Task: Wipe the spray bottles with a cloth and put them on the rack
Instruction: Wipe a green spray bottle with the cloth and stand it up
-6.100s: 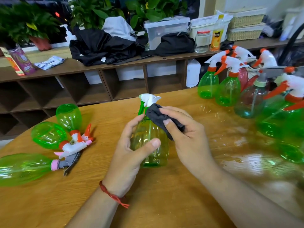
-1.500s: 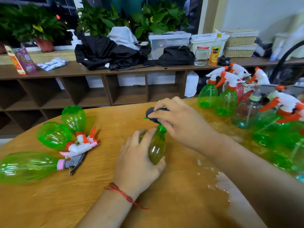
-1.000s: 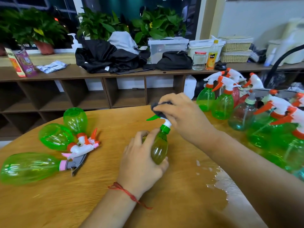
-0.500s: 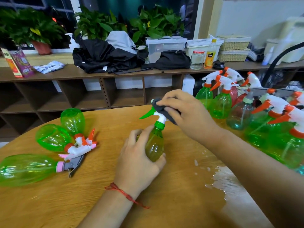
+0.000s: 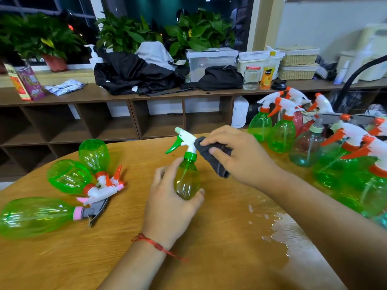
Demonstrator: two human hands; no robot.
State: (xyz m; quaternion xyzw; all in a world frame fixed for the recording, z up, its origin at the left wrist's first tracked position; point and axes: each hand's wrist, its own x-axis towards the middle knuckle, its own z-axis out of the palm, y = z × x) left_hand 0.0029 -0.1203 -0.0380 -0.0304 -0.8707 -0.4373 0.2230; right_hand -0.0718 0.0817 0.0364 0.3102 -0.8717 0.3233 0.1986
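A small yellow-green spray bottle (image 5: pixel 187 181) with a white head and green trigger stands tilted at the middle of the wooden table (image 5: pixel 209 248). My left hand (image 5: pixel 167 204) grips its body from the near side. My right hand (image 5: pixel 243 155) holds a dark grey cloth (image 5: pixel 211 155) against the back of the white spray head. Three green spray bottles (image 5: pixel 69 174) lie on their sides at the left. Several upright spray bottles (image 5: pixel 281 132) with orange and white heads crowd the right side.
A wet patch (image 5: pixel 293 233) spreads over the table near my right forearm. Behind the table runs a low wooden shelf unit (image 5: pixel 125 97) carrying black clothing, plastic boxes, jars and baskets, with potted plants (image 5: pixel 41 38) above it.
My left hand has raised the bottle from nearly flat to more upright. My right hand with the cloth has slid from over the spray head to its back, baring the white nozzle.
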